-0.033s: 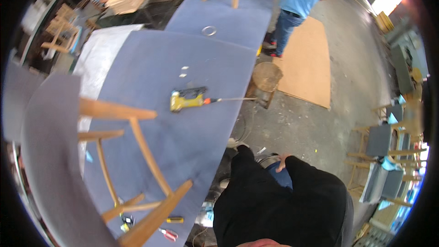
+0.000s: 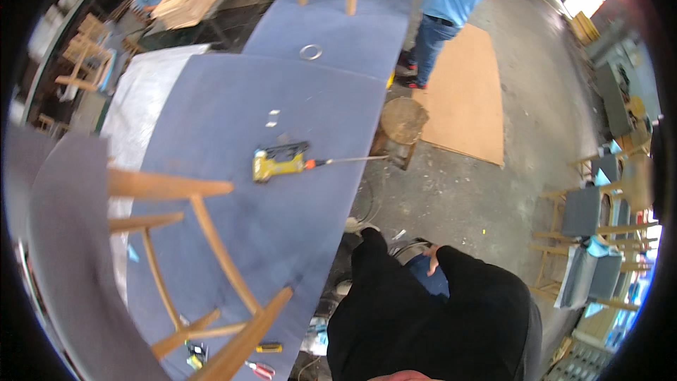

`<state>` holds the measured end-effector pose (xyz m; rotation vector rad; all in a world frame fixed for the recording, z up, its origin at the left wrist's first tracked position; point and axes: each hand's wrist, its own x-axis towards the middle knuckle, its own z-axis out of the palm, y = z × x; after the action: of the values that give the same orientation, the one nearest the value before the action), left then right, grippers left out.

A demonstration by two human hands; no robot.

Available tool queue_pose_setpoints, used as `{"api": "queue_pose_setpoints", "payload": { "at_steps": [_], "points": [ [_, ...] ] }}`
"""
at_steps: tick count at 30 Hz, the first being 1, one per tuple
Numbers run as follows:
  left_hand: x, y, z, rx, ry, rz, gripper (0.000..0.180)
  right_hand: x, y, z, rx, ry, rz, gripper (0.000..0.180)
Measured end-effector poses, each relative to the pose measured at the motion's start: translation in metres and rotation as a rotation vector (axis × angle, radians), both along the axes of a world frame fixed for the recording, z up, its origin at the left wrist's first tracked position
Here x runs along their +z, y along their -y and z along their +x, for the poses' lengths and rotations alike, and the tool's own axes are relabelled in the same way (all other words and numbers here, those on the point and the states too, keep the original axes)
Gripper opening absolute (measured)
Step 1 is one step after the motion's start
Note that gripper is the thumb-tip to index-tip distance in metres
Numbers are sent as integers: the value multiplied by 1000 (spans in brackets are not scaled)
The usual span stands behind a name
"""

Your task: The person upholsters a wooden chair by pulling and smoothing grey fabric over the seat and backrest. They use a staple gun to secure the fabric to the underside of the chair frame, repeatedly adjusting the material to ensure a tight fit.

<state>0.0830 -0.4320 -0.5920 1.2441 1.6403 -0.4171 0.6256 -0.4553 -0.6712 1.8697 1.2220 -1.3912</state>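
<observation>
My right hand comes out of a black sleeve. Its fingers are stretched and a little apart over a dark blue surface low in front of me; I cannot make out what that is. The left black sleeve shows, but no left hand. To my left, a chair with wooden legs and a grey padded part lies tipped on the grey-covered table. A yellow-and-black nail gun with a hose attached rests on the table, away from my hands.
Pliers with red handles and a yellow-handled tool lie near the chair. A metal ring sits farther up. A round-topped wooden stool stands beside the table, near a person in blue and a brown board. Grey chairs stand right.
The whole view has shifted slightly, so the table things appear a little farther left. My right fingers now point more downward. The nail gun and chair stay in place on the table.
</observation>
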Motion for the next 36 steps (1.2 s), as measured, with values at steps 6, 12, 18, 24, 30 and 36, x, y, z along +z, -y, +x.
{"api": "queue_pose_setpoints", "payload": {
  "at_steps": [6, 12, 18, 24, 30, 36],
  "points": [
    [17, -49, 22, 17, -81, -113, 37, -52, 9, -46, 20, 12, -148, 97],
    [37, -65, 30, 73, -142, -222, 40, -181, 32, -43, 24, -74, -256, 62],
    [57, -55, -2, 70, -99, -221, 44, -187, -45, -68, 13, -135, -244, 58],
    [14, -95, -21, -505, 15, -383, 47, -218, -133, -53, -118, -435, -165, 54],
    [-26, -84, 16, -454, -211, -408, 41, -281, -195, -8, -484, -868, -455, 50],
    [-47, -51, 39, -361, -302, -230, 36, -370, -233, 7, -261, -495, 388, 47]
  ]
}}
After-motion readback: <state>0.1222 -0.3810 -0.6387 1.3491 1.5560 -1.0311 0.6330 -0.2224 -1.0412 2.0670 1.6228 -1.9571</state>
